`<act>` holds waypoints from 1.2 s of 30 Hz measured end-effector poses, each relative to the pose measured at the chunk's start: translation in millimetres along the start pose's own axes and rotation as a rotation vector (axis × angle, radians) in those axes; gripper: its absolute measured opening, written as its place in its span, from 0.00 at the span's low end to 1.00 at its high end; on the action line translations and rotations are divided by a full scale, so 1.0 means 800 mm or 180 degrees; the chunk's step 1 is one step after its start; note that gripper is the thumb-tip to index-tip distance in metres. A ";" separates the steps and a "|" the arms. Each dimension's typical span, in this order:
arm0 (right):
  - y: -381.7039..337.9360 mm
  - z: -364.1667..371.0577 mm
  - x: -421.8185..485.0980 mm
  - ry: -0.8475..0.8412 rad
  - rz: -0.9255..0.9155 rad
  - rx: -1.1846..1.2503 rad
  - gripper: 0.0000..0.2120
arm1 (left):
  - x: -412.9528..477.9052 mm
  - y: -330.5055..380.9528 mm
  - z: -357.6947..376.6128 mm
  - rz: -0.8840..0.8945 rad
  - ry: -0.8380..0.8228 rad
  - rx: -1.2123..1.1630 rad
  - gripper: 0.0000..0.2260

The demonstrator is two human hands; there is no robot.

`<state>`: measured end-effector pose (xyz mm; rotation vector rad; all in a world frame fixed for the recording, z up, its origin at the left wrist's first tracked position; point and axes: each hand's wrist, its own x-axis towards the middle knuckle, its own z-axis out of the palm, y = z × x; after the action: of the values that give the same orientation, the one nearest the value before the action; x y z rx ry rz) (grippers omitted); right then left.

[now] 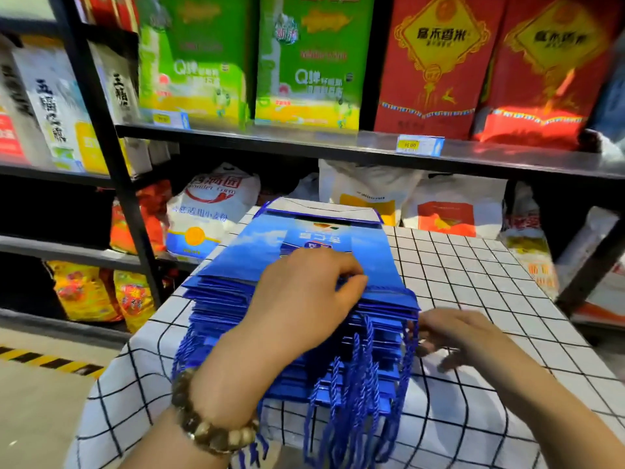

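A bracelet (209, 431) rings the left wrist at 7 o'clock. The left hand (304, 299) pinches the top edge of the stack (243, 252) of flat blue bags at centre, with cords (355, 401) hanging toward 6. The right hand (453, 333), fingers relaxed, touches the stack's side at 4. A checked cloth (473, 265) covers the worktop. The shelf (304, 140) at 12 carries green packs (304, 62) marked "Q" and red packs (439, 62).
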<state>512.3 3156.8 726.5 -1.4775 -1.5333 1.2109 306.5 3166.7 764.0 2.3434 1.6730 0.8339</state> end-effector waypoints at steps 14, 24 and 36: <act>-0.069 -0.016 -0.016 0.0206 -0.0464 0.0212 0.09 | -0.002 0.004 0.011 -0.0130 -0.0037 -0.0390 0.08; -0.135 0.030 0.044 0.0249 -0.0849 0.0344 0.07 | 0.011 0.001 0.002 0.0074 -0.0073 -0.1954 0.19; -0.126 0.054 0.054 -0.0564 -0.0830 -0.1165 0.15 | 0.067 -0.047 -0.049 -0.1137 0.0414 -0.3895 0.09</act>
<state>431.1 3199.9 800.1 -1.3601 -2.0829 0.9626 267.4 3222.0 799.7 1.1400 1.0143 1.3827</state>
